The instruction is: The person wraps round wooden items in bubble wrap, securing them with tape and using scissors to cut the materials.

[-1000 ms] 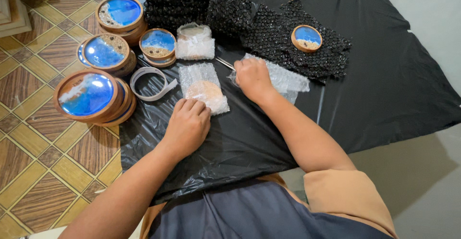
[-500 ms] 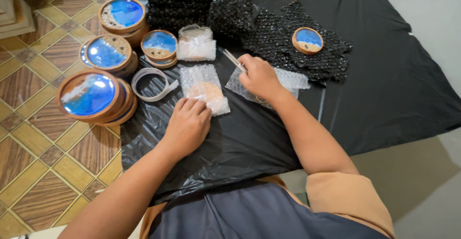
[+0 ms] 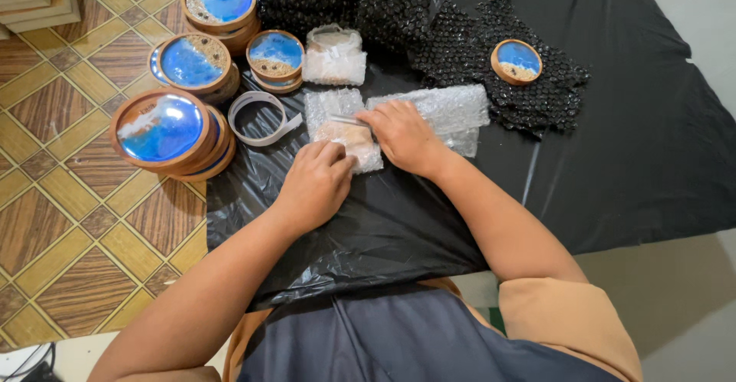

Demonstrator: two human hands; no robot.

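Note:
A small flat piece wrapped in clear bubble wrap (image 3: 349, 133) lies on the black plastic sheet (image 3: 613, 159). My left hand (image 3: 316, 184) presses on its near edge with curled fingers. My right hand (image 3: 404, 136) rests just right of it, on a loose sheet of clear bubble wrap (image 3: 448, 106). It pinches a thin metal blade (image 3: 349, 120) whose tip lies across the top of the wrapped piece.
Stacks of round wooden discs with blue tops (image 3: 161, 129) stand at the left, beside a tape roll (image 3: 257, 117). Another wrapped bundle (image 3: 333, 56) lies behind. One disc (image 3: 516, 60) sits on black bubble wrap (image 3: 548, 98). Tiled floor (image 3: 69, 221) borders the sheet's left.
My right hand has come left and nearer with the blade, from the loose bubble wrap to the wrapped piece. My left hand has slid up onto that piece's near edge.

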